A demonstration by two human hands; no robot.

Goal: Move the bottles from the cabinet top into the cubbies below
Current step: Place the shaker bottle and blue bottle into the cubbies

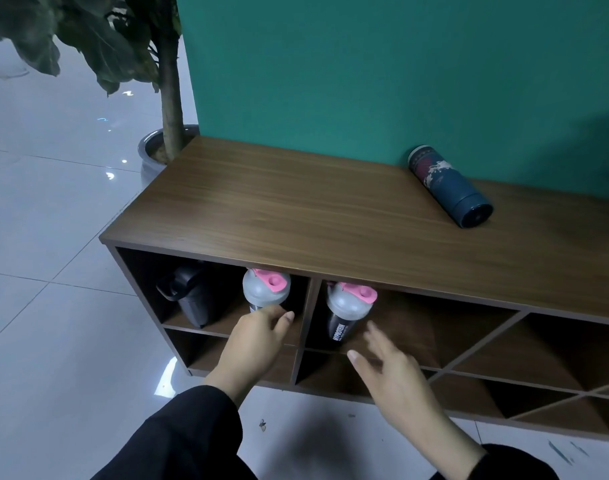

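Two shaker bottles with grey lids and pink caps stand in the upper cubbies of the wooden cabinet (296,216). The left shaker bottle (265,289) is in the first cubby, and its lower body is hidden behind my left hand (253,341). That hand's fingers are curled right at the bottle, so a grip cannot be made out. The right shaker bottle (346,311) stands in the second cubby. My right hand (388,368) is spread just beside and below it, not touching. A dark blue flask (448,187) lies on its side on the cabinet top, far right.
A black bottle (192,296) stands at the left of the first cubby. Lower cubbies and diagonal compartments (524,358) run to the right. A potted plant (170,109) stands off the cabinet's left end on the white tiled floor. A green wall backs the cabinet.
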